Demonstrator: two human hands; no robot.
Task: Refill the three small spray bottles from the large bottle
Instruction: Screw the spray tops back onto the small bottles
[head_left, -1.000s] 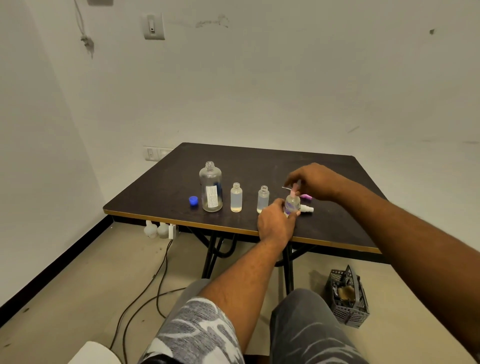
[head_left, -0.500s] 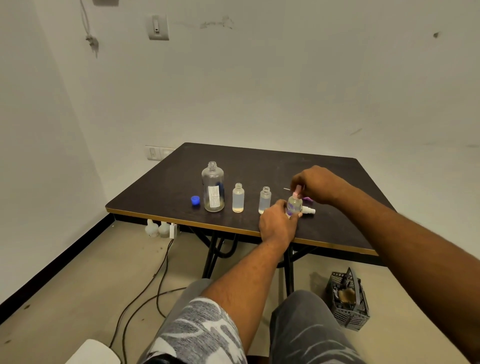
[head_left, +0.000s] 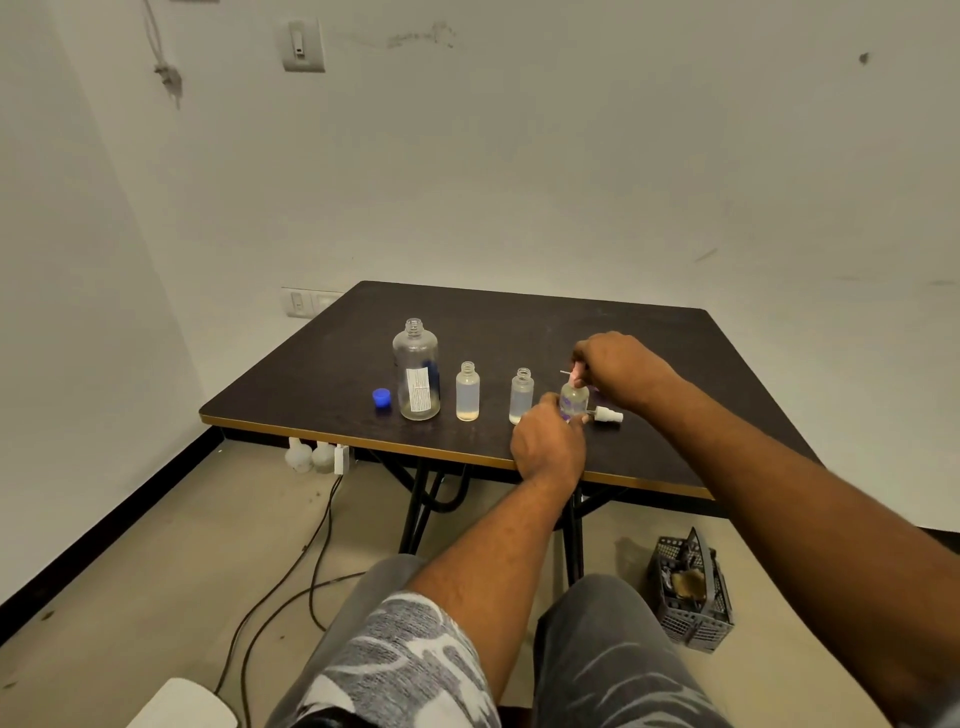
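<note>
The large clear bottle (head_left: 417, 374) stands uncapped on the dark table (head_left: 519, 322), its blue cap (head_left: 382, 398) lying to its left. Right of it stand two small open bottles (head_left: 467, 392) (head_left: 521, 396), each holding liquid. My left hand (head_left: 548, 441) grips the third small bottle (head_left: 574, 399) near its base. My right hand (head_left: 621, 366) holds a pink spray top (head_left: 576, 375) at that bottle's neck. A white spray top (head_left: 608, 414) lies on the table just right of the held bottle.
A grey plastic basket (head_left: 693, 592) sits on the floor to the right below the table. Cables (head_left: 291, 582) run over the floor at the left, with white plugs (head_left: 317, 457) under the table edge. My knees fill the bottom of the view.
My right hand has lowered the pink spray top onto the neck of the held bottle. The left hand and the other bottles have stayed in place.
</note>
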